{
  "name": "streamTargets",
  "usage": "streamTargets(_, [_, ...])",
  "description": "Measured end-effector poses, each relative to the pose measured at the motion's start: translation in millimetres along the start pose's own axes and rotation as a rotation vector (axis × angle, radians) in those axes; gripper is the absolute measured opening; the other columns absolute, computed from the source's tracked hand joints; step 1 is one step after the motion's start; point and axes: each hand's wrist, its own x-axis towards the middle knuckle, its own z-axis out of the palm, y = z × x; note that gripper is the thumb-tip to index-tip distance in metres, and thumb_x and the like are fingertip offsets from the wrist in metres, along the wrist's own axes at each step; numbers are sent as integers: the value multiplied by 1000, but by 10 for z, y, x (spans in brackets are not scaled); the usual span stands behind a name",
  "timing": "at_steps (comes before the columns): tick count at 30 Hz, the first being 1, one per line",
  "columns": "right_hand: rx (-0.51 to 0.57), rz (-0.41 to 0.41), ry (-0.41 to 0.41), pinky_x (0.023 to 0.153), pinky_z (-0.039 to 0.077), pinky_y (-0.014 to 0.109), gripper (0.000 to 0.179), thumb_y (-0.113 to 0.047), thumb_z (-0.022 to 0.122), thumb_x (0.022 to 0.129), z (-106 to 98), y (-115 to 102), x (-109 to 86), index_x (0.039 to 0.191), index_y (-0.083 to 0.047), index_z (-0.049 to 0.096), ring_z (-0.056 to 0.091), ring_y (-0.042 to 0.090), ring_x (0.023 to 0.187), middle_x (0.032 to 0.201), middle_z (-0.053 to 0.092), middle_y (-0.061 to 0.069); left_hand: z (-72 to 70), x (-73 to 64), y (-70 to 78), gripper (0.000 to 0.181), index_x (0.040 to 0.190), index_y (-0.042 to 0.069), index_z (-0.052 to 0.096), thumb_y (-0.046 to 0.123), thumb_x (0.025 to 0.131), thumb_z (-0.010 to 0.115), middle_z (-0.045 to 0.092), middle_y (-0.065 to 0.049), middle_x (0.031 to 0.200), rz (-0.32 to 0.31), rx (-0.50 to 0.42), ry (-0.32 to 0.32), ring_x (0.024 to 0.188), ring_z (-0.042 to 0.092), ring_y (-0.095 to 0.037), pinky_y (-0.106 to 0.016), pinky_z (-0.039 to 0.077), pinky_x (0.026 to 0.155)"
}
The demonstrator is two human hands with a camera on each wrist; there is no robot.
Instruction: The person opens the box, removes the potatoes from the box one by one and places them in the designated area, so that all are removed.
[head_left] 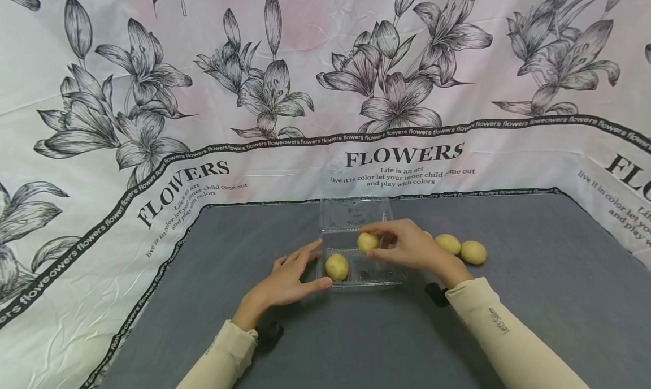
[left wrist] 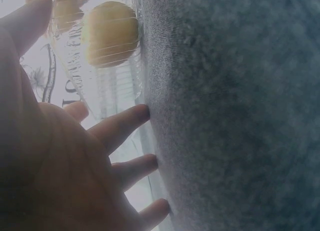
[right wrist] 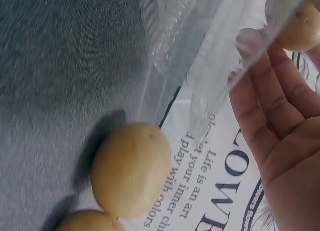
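Observation:
A clear plastic clamshell box (head_left: 367,285) lies with its lid (head_left: 356,212) folded back behind it. One yellow potato (head_left: 337,267) sits in the box's left front part. My right hand (head_left: 407,245) pinches another potato (head_left: 368,242) between thumb and fingers, over the back of the box. In the right wrist view this held potato (right wrist: 295,23) shows past the clear plastic. Along the box's left side my left hand (head_left: 287,281) is spread, thumb at the front left corner. The left wrist view shows its fingers (left wrist: 127,123) extended, with a potato (left wrist: 111,35) visible through the plastic wall.
To the right of the box, two potatoes (head_left: 448,244) (head_left: 473,252) lie side by side on the grey tabletop (head_left: 366,338). Another potato (head_left: 427,234) is mostly hidden behind my right hand. A flower-printed cloth (head_left: 285,168) hangs along the back and sides.

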Motion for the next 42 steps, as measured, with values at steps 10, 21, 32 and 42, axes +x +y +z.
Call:
streamTargets(10, [27, 32, 85, 69, 55, 29, 51, -23, 82, 88, -108, 68, -124, 135, -9, 67, 68, 12, 76, 111, 76, 9, -7, -4, -3, 93, 165, 36, 10, 66, 93, 60, 43, 2, 161, 5, -2, 0, 156, 25, -26, -64, 14, 118])
streamTargets(21, [33, 55, 141, 67, 54, 26, 49, -19, 84, 86, -219, 227, -283, 132, -10, 68, 66, 10, 72, 105, 76, 8, 1, -3, 3, 94, 165, 35, 9, 67, 93, 60, 42, 2, 161, -1, -1, 3, 157, 23, -27, -64, 12, 118])
streamTargets(32, [27, 94, 164, 63, 53, 25, 49, -19, 83, 87, -315, 318, -460, 132, -10, 68, 64, 9, 70, 102, 75, 7, 0, 0, 9, 95, 165, 32, 10, 67, 93, 60, 42, 1, 162, -2, -2, 1, 157, 23, -28, -64, 12, 118])
streamTargets(42, [-11, 126, 160, 63, 53, 25, 47, -19, 82, 88, -353, 419, -621, 132, -10, 68, 66, 7, 72, 106, 75, 13, 14, 3, 6, 94, 165, 34, 10, 66, 93, 61, 42, 1, 162, 0, -5, 5, 157, 23, -28, -64, 12, 118])
